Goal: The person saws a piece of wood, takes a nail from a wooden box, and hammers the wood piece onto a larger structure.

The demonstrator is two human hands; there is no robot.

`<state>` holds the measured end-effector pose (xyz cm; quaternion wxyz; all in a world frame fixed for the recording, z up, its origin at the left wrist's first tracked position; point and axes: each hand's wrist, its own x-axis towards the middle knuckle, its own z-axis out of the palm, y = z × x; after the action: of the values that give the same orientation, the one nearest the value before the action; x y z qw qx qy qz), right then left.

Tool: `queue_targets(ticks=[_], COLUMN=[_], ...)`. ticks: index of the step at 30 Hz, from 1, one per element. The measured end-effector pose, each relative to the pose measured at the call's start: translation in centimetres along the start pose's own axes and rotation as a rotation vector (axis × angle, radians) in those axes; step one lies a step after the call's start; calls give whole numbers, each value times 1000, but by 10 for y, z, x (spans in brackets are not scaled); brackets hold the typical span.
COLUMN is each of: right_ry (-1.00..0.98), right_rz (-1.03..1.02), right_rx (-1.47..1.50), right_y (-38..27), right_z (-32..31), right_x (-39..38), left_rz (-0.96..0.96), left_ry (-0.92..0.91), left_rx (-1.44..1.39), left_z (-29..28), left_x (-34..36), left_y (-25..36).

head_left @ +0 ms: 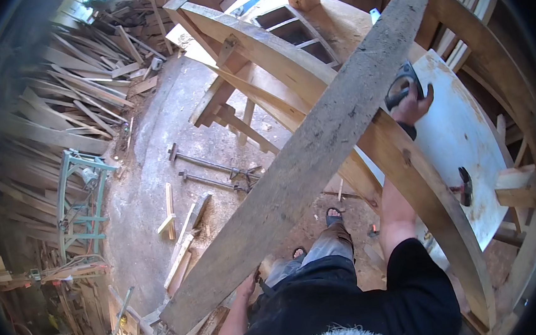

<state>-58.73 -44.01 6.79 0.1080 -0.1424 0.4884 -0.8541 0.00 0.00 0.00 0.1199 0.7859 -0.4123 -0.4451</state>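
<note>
Slanting over curved tan timber [408,170], the long grey wooden plank [302,161] is perhaps risking a slip if the left hand [247,286] gripping its edge loosens — the right hand [411,108] is touching a dark rounded tool [394,96], grip unclear.

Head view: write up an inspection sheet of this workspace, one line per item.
Surface: white board, brown-stained, with a hammer on it.
Job's things: long grey plank, diagonal, in front of curved timbers.
Clutter: scrap wood heaped at left; bar clamps on the floor.
Hands: left hand at the plank's lower edge, fingers partly hidden; right hand on a dark tool.
Cables: cord-like strands lower left, too unclear to confirm.
Surroundings: pale green metal frame.
</note>
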Motion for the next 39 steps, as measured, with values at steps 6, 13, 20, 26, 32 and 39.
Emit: queue_targets(ticks=[6, 13, 20, 26, 32, 39], right_ry=[37, 29, -21, -69, -123, -123], right_rz=[22, -20, -68, -151, -247, -133], right_rx=[-8, 32, -165, -407, -630, -796], right_y=[-113, -276, -428, -564, -671, -765], right_z=[-134, -245, -327, -372, -415, -484], right_x=[-92, -203, -294, -341, -379, -414], left_rz=[-8, 124, 198, 267, 365, 458], left_ry=[-186, -281, -486, -616, -798, -918], left_rx=[-149, 108, 269, 425, 457, 576], left_z=[1, -19, -35, -20, 26, 78], left_x=[38, 67, 81, 69, 51, 6], left_y=[-11, -59, -91, -70, -48, -38])
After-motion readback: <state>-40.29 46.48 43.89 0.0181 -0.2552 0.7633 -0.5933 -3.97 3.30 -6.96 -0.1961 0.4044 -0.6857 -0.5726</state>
